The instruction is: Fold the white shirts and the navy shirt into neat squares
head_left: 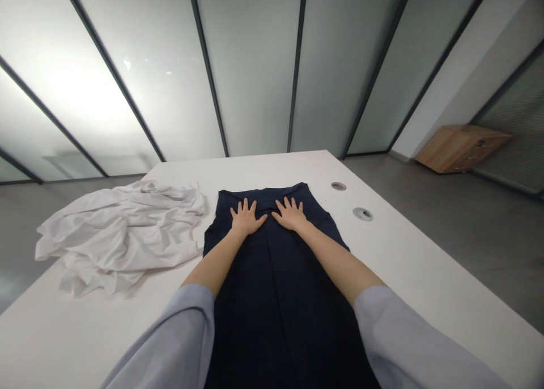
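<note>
At ten o'clock, a heap of crumpled white fabric [119, 236] lies on the white table [429, 304], bunched into loose folds, with part of it hanging past the table's left edge. A pale blue left sleeve [170, 338] leads to the left hand [245, 218], which rests palm down at twelve o'clock on the far end of a navy garment [276, 326]. Its fingers are spread wide and it grips nothing. The right hand [291, 214] lies open the same way just beside it, also holding nothing, below a matching right sleeve [416, 343].

The step in hand looks like flattening, with both palms pressing the cloth against the tabletop. Neither hand has pinched an edge, so lifting any part would first call for fingers closing on it. The garment runs lengthwise down the table's middle, dark and mostly smooth, with a central crease or pleat; its near end passes out of view.

At one o'clock, two round cable grommets [362, 214] sit in the tabletop. At two o'clock, a low wooden cabinet [462, 148] stands on the grey floor [488, 247].
</note>
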Motion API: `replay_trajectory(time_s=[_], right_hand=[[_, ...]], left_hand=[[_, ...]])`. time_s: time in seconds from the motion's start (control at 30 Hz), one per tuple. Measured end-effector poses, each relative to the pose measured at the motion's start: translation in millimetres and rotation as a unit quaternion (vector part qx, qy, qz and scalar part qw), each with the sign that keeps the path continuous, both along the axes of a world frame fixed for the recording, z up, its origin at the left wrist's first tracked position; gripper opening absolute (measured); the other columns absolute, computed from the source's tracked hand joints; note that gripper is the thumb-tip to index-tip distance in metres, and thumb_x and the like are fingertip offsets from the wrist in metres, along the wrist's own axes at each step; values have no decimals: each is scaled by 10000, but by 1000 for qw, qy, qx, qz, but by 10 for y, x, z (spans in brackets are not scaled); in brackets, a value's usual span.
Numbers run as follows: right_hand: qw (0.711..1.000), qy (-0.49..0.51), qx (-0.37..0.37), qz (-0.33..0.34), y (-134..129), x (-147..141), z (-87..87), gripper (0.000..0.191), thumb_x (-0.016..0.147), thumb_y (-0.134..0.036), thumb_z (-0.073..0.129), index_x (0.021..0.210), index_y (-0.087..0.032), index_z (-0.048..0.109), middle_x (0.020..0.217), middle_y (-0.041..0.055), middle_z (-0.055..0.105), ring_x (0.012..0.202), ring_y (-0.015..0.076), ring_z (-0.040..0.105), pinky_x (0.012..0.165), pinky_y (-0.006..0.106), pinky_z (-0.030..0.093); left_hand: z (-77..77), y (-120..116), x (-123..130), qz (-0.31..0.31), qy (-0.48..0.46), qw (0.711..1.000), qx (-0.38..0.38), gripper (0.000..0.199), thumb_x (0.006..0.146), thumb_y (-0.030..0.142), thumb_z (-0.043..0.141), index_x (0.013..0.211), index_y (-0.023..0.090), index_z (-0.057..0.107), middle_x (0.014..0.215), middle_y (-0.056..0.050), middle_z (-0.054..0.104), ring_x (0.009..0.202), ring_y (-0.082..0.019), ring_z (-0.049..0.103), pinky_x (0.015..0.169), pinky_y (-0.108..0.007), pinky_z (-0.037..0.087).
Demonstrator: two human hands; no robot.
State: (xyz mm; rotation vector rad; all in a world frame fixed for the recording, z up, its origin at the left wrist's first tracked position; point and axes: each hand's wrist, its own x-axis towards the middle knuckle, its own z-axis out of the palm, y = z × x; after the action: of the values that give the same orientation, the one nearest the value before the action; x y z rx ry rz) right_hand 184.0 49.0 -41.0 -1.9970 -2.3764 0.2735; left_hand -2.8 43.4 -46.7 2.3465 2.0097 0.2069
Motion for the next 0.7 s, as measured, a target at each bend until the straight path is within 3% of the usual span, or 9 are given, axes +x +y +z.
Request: replay_trajectory(time_s=[0.2,0.47,0.57,0.7], right_hand=[[999,-13,37,-7,-174,55,34,740,913,-636,206,1512,-202,215,1574,136,152,1431,356,71,1116,559,36],[1000,-12,-20,-12,-654,281,25,852,842,-759,183,1516,-238,198,1582,135,101,1418,422,30,1067,664,45],[999,-17,-31,-19,-695,277,-27,858,836,-768,171,1514,-245,206,1585,126,92,1416,427,27,1061,675,33],[999,-15,-20,-28,-553,240,-66,846,847,-754,161,1514,-235,208,1585,130,83,1418,417,28,1063,671,11]], left_hand=[[68,-171,-3,-18,7,999,33,719,885,608,302,1464,182,311,1545,-157,246,1414,-341,205,1126,-554,114],[1,-629,-127,13,18,998,-65,807,832,729,229,1479,252,294,1570,-129,174,1418,-429,107,1047,-705,116],[-41,-631,-135,9,32,998,-54,824,831,736,209,1490,244,270,1574,-133,153,1418,-432,93,1046,-709,107],[-38,-445,-141,3,48,998,-44,832,836,739,164,1499,241,242,1577,-131,137,1421,-421,95,1052,-698,116]])
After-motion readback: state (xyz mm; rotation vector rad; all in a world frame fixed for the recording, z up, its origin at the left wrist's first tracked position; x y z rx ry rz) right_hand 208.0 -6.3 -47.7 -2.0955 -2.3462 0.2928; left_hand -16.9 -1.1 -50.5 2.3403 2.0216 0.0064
